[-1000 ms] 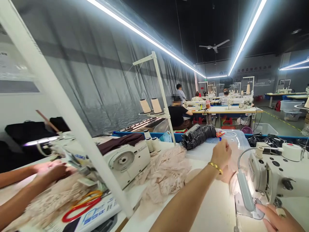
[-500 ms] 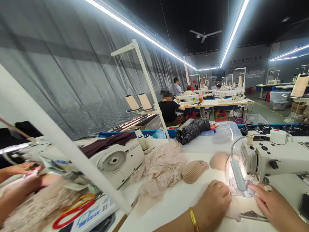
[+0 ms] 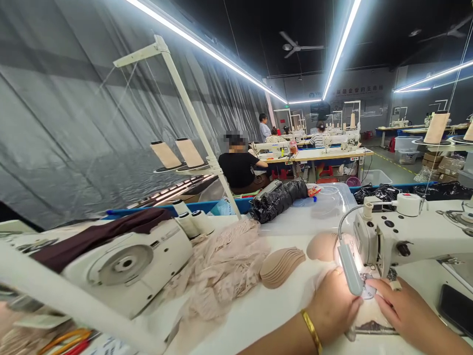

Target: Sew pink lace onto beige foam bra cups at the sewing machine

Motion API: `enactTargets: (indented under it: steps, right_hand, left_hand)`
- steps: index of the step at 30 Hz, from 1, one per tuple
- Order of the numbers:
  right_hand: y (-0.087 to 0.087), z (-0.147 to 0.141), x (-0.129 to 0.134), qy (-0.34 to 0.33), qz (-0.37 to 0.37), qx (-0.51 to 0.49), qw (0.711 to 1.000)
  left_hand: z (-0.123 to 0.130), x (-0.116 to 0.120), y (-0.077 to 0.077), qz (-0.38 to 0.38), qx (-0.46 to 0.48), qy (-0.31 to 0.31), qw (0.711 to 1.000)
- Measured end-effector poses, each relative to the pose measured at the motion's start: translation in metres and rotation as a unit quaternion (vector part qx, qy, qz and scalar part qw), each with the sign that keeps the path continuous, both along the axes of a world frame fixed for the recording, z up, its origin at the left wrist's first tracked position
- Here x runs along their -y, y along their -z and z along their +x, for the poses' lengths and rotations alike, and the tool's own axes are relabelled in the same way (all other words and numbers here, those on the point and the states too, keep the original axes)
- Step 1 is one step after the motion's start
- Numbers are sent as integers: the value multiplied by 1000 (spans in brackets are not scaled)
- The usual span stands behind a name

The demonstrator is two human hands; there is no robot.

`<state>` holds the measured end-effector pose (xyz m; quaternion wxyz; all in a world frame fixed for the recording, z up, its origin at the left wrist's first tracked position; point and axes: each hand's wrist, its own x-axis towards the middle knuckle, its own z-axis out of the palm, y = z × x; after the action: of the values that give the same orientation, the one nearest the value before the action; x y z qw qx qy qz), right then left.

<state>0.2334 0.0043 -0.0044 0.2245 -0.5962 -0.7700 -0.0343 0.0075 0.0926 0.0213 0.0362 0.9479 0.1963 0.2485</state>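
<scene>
The step in hand appears to be feeding pale pinkish cloth (image 3: 354, 250) through the sewing machine (image 3: 439, 227) at the lower right of the frame, judging by the two hands gathered at the needle plate (image 3: 368, 292) under the grey lamp (image 3: 350, 268). From here the work seems to call for steadying the cloth flat on both sides and keeping the fingertips out of the needle's path.

The cloth lies in the lamp's light, just beyond the left hand (image 3: 332, 308) and partly hidden by it and the lamp. That hand's fingers curl inward, thumb low, close beside the plate; they look pressed onto material, though I cannot tell whether they pinch it. The right hand (image 3: 410, 310) comes in from the lower right corner, its fingers part open, with a gap between forefinger and thumb at the plate's edge; no firm grip shows.

A single beige molded cup (image 3: 320, 246) sits just beyond the left hand, and a fanned stack of such cups (image 3: 281, 268) rests on the bench (image 3: 281, 315) near the centre, beside crumpled lace fabric (image 3: 229, 268).
</scene>
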Motion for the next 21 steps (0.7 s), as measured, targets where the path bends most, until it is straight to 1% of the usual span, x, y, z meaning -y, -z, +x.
enactTargets:
  steps: [3,6,9,12,16,18,21]
  right_hand:
    - [-4,-3,1,13,-10,27,999]
    - [-5,-4,2,15,-17,38,999]
    - [-4,-4,3,12,-17,32,999]
    - [-3,-4,3,7,-24,24,999]
    - [1,-3,3,6,-23,-6,1000]
    - [6,-1,2,9,-26,-15,1000]
    - [18,2,0,1,-20,-21,1000]
  left_hand:
    - [4,-4,9,-26,55,-7,998]
    - [9,-7,19,-15,84,-7,996]
    - [13,-6,23,-5,95,-16,995]
    - [14,-2,18,5,100,-27,995]
    - [13,4,6,22,104,-36,994]
    - [13,5,2,34,95,-43,994]
    - [17,2,3,34,75,-52,995]
